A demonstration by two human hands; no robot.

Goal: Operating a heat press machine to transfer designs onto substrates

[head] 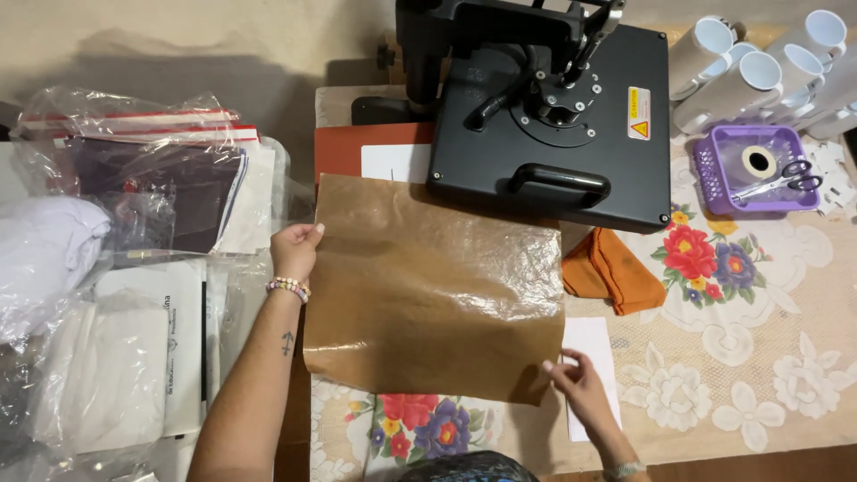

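Note:
A large brown, crinkled sheet of baking-type paper point(428, 286) lies spread over the table in front of a black heat press point(553, 107). My left hand point(295, 250) pinches the sheet's left edge near its upper corner. My right hand point(578, 379) pinches the sheet's lower right corner, resting over a white sheet of paper point(594, 357). A beaded bracelet circles my left wrist.
An orange folded cloth point(616, 268) lies right of the sheet. A purple basket point(757, 170) holds a tape roll and scissors. White mugs point(768, 71) stand at the back right. Plastic-wrapped packages point(134, 268) are stacked on the left. A floral tablecloth point(741, 295) covers the table.

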